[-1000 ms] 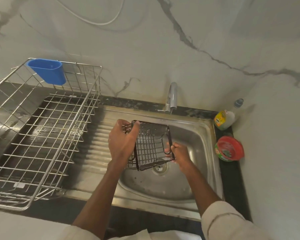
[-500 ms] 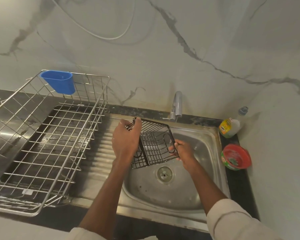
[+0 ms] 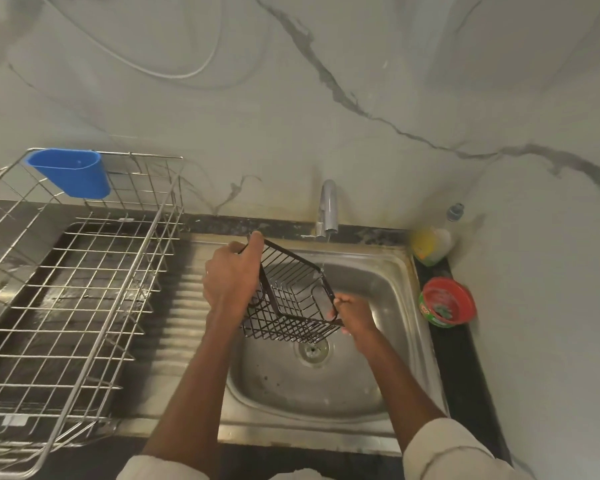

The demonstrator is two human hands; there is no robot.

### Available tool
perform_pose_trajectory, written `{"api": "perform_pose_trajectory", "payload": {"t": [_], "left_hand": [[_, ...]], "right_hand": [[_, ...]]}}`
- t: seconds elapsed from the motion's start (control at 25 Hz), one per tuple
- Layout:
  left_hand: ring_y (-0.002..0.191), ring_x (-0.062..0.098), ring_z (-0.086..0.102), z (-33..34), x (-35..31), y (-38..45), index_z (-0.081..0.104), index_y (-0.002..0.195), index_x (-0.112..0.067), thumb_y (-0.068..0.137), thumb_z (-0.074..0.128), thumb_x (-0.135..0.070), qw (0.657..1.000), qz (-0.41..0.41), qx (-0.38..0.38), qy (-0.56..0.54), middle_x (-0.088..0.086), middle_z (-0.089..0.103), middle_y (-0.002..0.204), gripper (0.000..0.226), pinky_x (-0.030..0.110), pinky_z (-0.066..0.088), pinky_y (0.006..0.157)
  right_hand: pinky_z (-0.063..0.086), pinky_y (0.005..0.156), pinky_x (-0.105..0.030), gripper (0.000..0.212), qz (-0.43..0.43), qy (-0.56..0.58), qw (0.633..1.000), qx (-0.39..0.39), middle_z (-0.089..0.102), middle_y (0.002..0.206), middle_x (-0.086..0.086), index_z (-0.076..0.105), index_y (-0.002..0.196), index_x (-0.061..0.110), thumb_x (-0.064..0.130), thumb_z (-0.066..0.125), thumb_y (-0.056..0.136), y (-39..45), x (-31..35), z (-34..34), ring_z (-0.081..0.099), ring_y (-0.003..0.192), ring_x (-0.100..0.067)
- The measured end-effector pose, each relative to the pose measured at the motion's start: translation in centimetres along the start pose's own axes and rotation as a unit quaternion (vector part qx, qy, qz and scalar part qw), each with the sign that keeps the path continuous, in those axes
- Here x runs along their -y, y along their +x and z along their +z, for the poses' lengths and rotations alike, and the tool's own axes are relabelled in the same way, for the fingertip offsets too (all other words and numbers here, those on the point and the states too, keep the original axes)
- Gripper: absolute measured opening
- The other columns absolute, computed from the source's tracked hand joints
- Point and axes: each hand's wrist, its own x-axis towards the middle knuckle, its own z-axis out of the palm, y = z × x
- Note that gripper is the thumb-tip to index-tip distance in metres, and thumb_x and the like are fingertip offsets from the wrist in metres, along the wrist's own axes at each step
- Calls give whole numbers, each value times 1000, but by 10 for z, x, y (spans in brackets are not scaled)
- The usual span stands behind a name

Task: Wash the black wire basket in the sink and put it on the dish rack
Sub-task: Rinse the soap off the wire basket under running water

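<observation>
Wire dish rack [image 3: 66, 306] with a blue plastic cup [image 3: 71, 173] hooked on its back rim stands left of the steel sink [image 3: 388, 341]. Above the basin, the left hand [image 3: 231, 278] grips the black wire basket [image 3: 288, 299] by its left rim, fingers curled over; the right hand [image 3: 355, 315] pinches its near right corner. The tap [image 3: 327, 209] drips behind; a soap bottle [image 3: 430, 245] and a red tub [image 3: 447, 301] sit right.

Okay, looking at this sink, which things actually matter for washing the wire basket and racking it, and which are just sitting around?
Part of the job:
- basket, gripped by left hand and right hand
- sink
- tap, running a thin stream
- dish rack

Just lying about:
- blue cup hooked on the rack
- soap bottle
- red tub
</observation>
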Motion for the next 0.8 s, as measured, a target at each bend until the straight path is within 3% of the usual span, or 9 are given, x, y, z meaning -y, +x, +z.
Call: {"api": "perform_pose_trajectory", "payload": {"t": [0.08,0.16,0.32,0.44,0.56,0.64,0.68,0.76,0.8], "left_hand": [[71,11,57,-6,-4,7,65,76,-24,95,52,-68,1000,-2,-3,-12,-5,63,72,49,36,47,81],[73,6,54,-7,-3,15,67,84,-27,97,54,-64,999,-2,9,-37,-8,62,75,41,34,40,80],[82,21,64,0,16,28,76,87,-19,88,60,-67,987,-20,76,-143,-1,70,82,51,39,51,78],[75,32,67,10,35,37,80,98,-17,79,66,-70,952,-103,168,-236,16,74,86,58,52,61,72],[66,31,65,29,55,34,75,106,-11,91,64,-58,897,-139,269,-323,16,71,87,51,40,58,63],[71,29,67,44,62,30,74,104,-11,95,61,-56,879,-116,318,-336,16,74,94,48,36,57,65],[72,30,62,52,65,29,71,99,-12,90,64,-57,868,-107,348,-337,15,70,93,46,34,53,63],[72,30,54,68,66,30,68,96,-15,86,68,-60,860,-110,383,-320,14,60,90,46,34,45,61],[81,32,66,76,67,33,73,106,-15,93,62,-64,869,-116,378,-297,12,70,98,51,36,52,69]], "right_hand": [[39,60,-24,28,-15,10,1000,11,71,72,3,73,112,27,12,51,104,5,12,3,61,69,-7],[40,62,-25,25,-22,32,999,9,71,74,1,71,114,26,12,52,104,6,22,1,61,70,-8],[42,65,-27,13,-19,70,997,-31,69,68,3,75,92,23,24,64,99,3,17,-20,62,74,-17],[45,71,-31,18,50,116,992,-15,73,91,1,77,99,24,37,70,91,-4,17,-47,63,88,-19],[55,88,-48,36,112,206,969,75,72,118,-4,72,118,24,41,75,87,-8,17,-73,66,110,-29],[54,100,-57,34,85,241,964,76,71,126,-11,70,118,18,30,78,87,-11,21,-81,70,107,-35],[56,99,-55,24,59,223,972,50,72,124,-11,71,112,15,22,77,89,-13,25,-85,72,102,-33],[59,82,-42,10,26,199,980,-12,75,116,-8,73,100,14,9,69,91,-20,34,-93,71,98,-30],[54,74,-35,11,16,197,980,-33,75,113,-7,73,97,13,5,66,92,-23,39,-98,70,98,-29]]}}
